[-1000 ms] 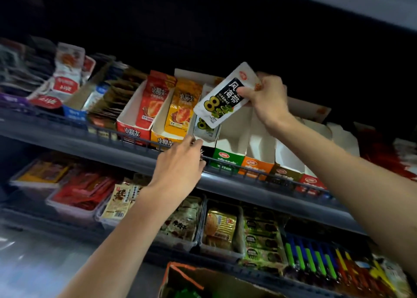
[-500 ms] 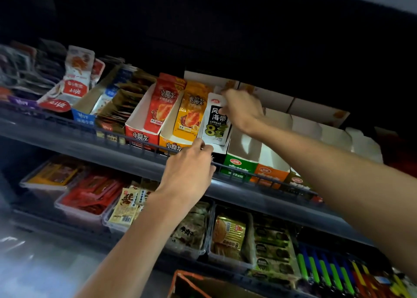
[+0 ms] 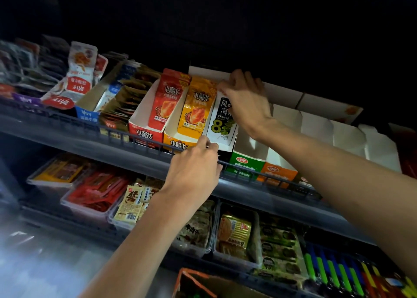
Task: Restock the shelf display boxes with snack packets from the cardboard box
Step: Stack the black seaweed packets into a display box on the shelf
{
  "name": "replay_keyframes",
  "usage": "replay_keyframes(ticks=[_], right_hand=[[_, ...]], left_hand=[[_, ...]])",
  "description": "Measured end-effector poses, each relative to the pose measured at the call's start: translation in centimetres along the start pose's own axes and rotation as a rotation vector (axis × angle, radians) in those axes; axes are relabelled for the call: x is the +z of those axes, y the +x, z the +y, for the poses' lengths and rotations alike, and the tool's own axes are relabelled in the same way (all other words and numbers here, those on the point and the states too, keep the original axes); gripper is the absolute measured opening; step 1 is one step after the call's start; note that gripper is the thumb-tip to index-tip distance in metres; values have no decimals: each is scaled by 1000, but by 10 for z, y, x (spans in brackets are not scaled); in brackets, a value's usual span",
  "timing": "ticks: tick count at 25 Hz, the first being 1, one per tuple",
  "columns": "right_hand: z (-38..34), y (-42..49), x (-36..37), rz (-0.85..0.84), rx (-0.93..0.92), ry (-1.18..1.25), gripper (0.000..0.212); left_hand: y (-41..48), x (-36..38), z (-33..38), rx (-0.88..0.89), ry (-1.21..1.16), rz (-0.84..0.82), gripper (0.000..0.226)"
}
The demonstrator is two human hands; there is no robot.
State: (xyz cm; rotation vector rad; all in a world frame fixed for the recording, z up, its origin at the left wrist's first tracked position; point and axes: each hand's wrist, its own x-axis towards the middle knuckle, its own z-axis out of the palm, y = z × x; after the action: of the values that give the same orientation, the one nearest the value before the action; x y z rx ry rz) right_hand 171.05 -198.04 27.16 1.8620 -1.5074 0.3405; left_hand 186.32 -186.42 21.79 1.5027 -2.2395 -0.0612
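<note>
At the bottom edge, the cardboard box (image 3: 204, 283) is cut off by the frame. Only an orange-edged flap and a dim interior show, and its contents are too dark to make out. Above it, the lower shelf holds clear trays (image 3: 90, 209) of red, yellow and green packets, and those at the far right are blurred.

The left hand (image 3: 194, 169) reaches up to the upper shelf's wire rail (image 3: 144, 139). Its fingers are curled against the front of a display box (image 3: 233, 138) and its back faces the camera. The fingertips are hidden, so I cannot tell whether it grips the lip or only rests there. The hand also covers most of the box's dark front panel.

A white-and-black snack packet (image 3: 220, 121) stands upright in that box, leaning slightly back. The right hand (image 3: 246, 101) pinches the packet's top edge with bent fingers, and its palm hides the upper right of the print.

Just to the left are an orange packet (image 3: 196, 108) and a red packet (image 3: 167, 101), each upright in its own box. To the right are a green-fronted box (image 3: 246, 164) and an orange-fronted box (image 3: 278, 173), whose insides are screened by the right forearm. Behind them, white box flaps (image 3: 316, 126) fade into a black recess.
</note>
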Motion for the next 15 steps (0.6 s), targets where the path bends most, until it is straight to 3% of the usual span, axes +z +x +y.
replay_keyframes(ticks=[4,9,15], right_hand=[[-4,-2,-1,-52,-18,-79,27],[-2,-2,-1,-125,18,-49,24],[0,-20,-19,-102,-16,183,18]], left_hand=[[0,0,1,1,14,2,44],[-2,-2,2,7,19,-6,45],[-3,-7,2,4,-71,-5,43]])
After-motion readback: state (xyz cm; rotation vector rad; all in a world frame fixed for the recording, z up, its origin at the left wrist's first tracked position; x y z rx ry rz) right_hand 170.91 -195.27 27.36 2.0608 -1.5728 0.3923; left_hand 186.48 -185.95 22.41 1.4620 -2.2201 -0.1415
